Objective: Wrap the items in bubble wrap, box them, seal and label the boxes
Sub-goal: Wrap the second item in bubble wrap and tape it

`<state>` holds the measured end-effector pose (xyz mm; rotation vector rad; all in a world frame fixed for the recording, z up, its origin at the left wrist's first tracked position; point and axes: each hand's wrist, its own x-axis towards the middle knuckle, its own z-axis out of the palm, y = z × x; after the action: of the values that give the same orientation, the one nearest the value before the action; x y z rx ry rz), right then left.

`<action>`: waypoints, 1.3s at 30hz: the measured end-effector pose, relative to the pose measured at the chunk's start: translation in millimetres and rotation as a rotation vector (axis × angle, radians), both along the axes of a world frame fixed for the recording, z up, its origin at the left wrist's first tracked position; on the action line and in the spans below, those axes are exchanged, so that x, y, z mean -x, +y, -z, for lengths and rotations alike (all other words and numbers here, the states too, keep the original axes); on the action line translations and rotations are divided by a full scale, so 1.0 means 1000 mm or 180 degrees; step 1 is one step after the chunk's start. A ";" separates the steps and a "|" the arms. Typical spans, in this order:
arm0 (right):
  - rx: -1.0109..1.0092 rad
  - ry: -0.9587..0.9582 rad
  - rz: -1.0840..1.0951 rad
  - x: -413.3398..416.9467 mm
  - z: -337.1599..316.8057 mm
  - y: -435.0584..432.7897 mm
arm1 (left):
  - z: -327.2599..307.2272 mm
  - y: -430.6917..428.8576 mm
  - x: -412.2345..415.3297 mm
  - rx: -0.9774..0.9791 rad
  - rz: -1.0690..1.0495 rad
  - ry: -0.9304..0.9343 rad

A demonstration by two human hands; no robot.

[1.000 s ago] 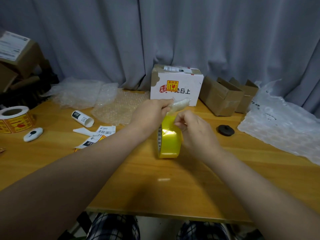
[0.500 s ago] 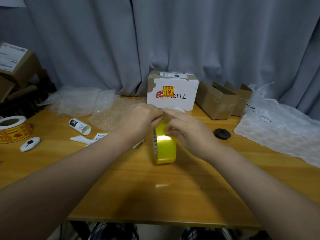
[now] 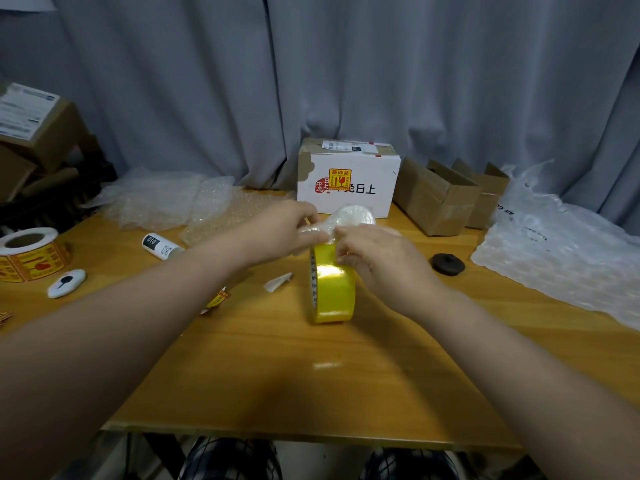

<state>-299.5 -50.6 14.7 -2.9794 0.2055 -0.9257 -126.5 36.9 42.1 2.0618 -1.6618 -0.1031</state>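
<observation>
A yellow tape roll [image 3: 333, 293] stands on edge in the middle of the wooden table [image 3: 277, 382]. My left hand [image 3: 285, 231] pinches the twisted end of a small bubble-wrapped item [image 3: 354, 218], which hovers just above the roll. My right hand [image 3: 379, 259] rests over the top of the roll, its fingertips closed at the tape's top edge right beside the wrapped item. The contact between the fingers and the tape end is hidden.
A white sealed box [image 3: 346, 190] stands behind the hands, with two open cardboard boxes [image 3: 437, 199] to its right. An air-cushion sheet [image 3: 561, 261] and a black disc [image 3: 447, 264] lie right. On the left are bubble wrap [image 3: 162, 199], a white tube [image 3: 161, 247], a label roll [image 3: 31, 254] and a small white cutter [image 3: 65, 283].
Both hands stay at the top of the tape roll. The wrapped item, hidden half a second ago, shows again above the fingers. The view has shifted a little.
</observation>
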 end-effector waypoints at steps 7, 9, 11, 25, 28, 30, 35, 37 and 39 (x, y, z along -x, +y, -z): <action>0.0056 -0.0225 0.0228 -0.004 -0.002 -0.003 | 0.003 0.001 0.012 0.0362 0.0252 -0.0966; 0.0140 -0.0347 0.0377 -0.005 0.002 0.000 | 0.012 0.005 0.015 0.0118 0.0495 -0.1146; 0.0231 -0.0396 0.0552 -0.006 0.004 0.003 | 0.024 0.010 0.016 -0.0134 0.0686 -0.1206; -0.0619 -0.0139 0.0439 -0.012 -0.016 -0.007 | -0.009 0.014 0.014 -0.0006 0.0454 -0.0023; -0.0705 -0.0238 0.0449 -0.015 -0.013 -0.009 | -0.008 0.014 0.020 0.0054 0.0358 -0.0139; -0.0902 -0.0305 0.0454 -0.016 -0.011 -0.010 | -0.003 0.011 0.021 0.0247 0.0271 -0.0309; -0.1251 -0.0187 0.0639 -0.013 -0.018 -0.011 | 0.003 0.005 0.022 0.0660 0.0158 -0.0138; -0.1635 0.0122 0.0473 -0.013 -0.019 -0.013 | 0.001 0.007 0.023 0.0741 0.0285 0.0074; -0.2304 0.0151 0.0319 -0.013 -0.024 -0.013 | 0.001 0.009 0.024 0.0755 0.0452 -0.0042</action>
<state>-286.9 -63.4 38.5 -2.3320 0.5577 -0.6059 -150.0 45.7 40.8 1.7733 -1.7366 0.0584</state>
